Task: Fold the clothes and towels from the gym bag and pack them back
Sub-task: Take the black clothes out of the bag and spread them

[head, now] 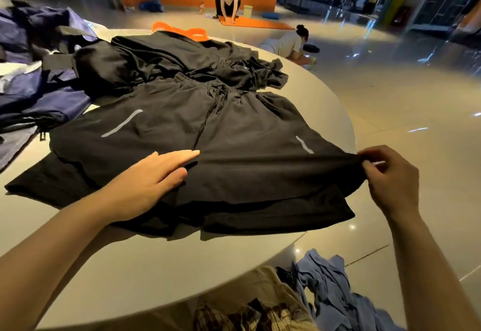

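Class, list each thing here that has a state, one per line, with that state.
black shorts: spread flat, unfolded
left hand: open, pressing the shorts
right hand: pinching the shorts' hem
black garments: crumpled, unfolded
navy gym bag: slack, beside the clothes
blue cloth: crumpled below the table

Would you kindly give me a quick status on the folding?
Left hand flat on black shorts. Right hand pinching their right hem, pulling it taut. Shorts spread on table, not yet folded. Crumpled black clothes crowd behind.
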Motion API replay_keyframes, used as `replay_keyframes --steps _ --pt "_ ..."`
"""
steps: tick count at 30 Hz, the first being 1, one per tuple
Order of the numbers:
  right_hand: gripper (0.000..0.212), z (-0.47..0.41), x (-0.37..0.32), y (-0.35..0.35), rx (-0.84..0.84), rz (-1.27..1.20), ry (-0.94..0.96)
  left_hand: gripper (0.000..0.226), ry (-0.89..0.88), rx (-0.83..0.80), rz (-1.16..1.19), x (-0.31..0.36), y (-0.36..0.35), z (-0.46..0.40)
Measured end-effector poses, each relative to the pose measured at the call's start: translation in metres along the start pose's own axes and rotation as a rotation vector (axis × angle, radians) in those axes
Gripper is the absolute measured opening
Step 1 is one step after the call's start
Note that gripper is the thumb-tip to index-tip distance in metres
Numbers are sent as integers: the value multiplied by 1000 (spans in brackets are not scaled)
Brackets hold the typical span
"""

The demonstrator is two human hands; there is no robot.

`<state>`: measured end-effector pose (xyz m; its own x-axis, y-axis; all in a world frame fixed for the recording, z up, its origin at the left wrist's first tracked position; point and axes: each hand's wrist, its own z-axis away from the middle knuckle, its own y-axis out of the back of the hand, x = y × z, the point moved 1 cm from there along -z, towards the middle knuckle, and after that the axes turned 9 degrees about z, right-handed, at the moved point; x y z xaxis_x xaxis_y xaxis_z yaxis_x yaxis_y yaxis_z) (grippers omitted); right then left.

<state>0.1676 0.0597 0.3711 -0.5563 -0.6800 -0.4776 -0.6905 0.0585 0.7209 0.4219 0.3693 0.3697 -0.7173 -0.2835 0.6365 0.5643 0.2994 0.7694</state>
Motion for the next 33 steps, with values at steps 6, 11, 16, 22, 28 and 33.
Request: replay_keyframes --steps 6,11,16,22,28,33 --pt "19 7 16 -14 -179 -77 -168 59 -118 -101 -114 3 -2 5" --pt "29 33 -11 5 -22 51 77 57 -381 9 -211 34 -8 24" --pt "27 31 -39 0 -190 135 282 24 -646 198 -460 53 -32 30" --pt "32 14 -32 -16 -528 208 150 31 -598 156 -468 48 -33 34" --pt "39 12 -32 -14 -532 218 113 27 -694 160 -538 53 -43 27" --pt "38 9 -27 -10 -507 253 56 23 -682 171 -524 48 -42 34"
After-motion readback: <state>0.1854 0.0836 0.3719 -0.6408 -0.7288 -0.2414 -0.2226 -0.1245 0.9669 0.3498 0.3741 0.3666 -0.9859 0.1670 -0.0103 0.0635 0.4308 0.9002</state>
